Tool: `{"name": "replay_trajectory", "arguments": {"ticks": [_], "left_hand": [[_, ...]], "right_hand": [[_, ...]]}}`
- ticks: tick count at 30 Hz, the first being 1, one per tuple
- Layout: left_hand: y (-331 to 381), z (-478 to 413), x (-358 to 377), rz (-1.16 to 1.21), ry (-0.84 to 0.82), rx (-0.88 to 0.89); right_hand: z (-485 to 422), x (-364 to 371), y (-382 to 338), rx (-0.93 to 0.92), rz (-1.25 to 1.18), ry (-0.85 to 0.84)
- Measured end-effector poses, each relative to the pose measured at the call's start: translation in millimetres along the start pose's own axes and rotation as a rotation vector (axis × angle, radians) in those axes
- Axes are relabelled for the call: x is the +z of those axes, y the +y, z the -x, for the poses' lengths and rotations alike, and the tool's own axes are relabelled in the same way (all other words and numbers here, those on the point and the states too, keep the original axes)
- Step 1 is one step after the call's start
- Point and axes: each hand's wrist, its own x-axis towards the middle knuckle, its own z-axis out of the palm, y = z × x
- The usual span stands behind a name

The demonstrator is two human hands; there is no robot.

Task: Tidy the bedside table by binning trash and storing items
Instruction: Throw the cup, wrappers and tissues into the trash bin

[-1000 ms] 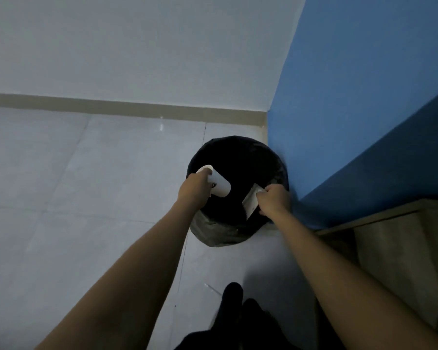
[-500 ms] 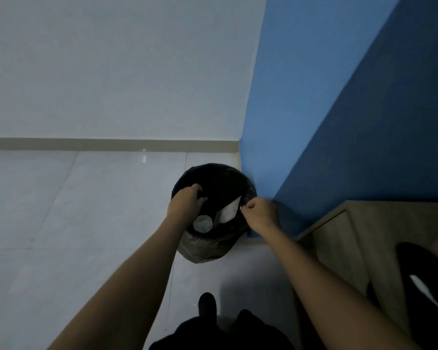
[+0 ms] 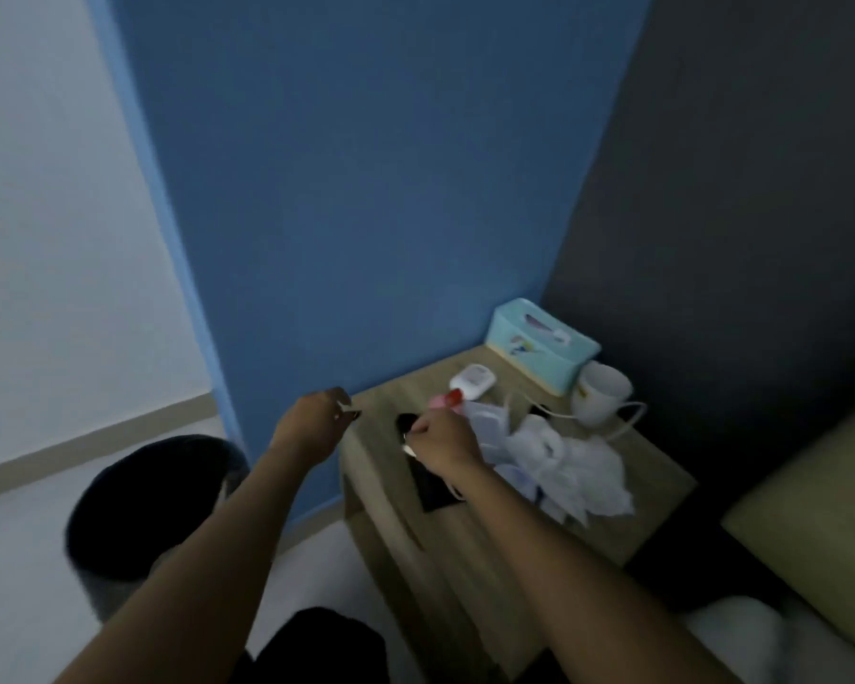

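The wooden bedside table stands against the blue wall. On it lie a flat black item, a pile of crumpled white wrappers, a pink and red thing, a white device, a white cup, a white cable and a teal tissue box. My left hand hovers by the table's left corner with fingers curled and nothing visibly in it. My right hand is over the black item, fingers curled down and hiding what is under them. The black-lined bin stands on the floor at the left.
A bed with an olive-coloured side and white bedding flanks the table on the right. A dark wall rises behind the cup. Pale floor tiles surround the bin. My dark-clothed legs are at the bottom.
Both hands let the white cup and the paper drop into the bin, then swung right to the bedside table. The view turned from the bin to the table.
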Motion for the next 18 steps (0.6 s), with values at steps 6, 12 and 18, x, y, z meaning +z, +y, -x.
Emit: {"name": "replay_trajectory", "arguments": {"ticks": [6,12,18], "left_hand": [[114.4,13.7,90.9,-0.064,-0.146,0.221],[131.1,31.6,159.6,-0.176,-0.145,0.175],[121.7,29.9,183.8,-0.354,-0.077,0.218]], "right_hand": [[26.5,-80.8,110.6,0.143,0.028,0.213],[39.5,-91.3,195.0,0.265,0.054,0.281],[27.6,-68.1,211.6,0.162,0.1,0.391]]}}
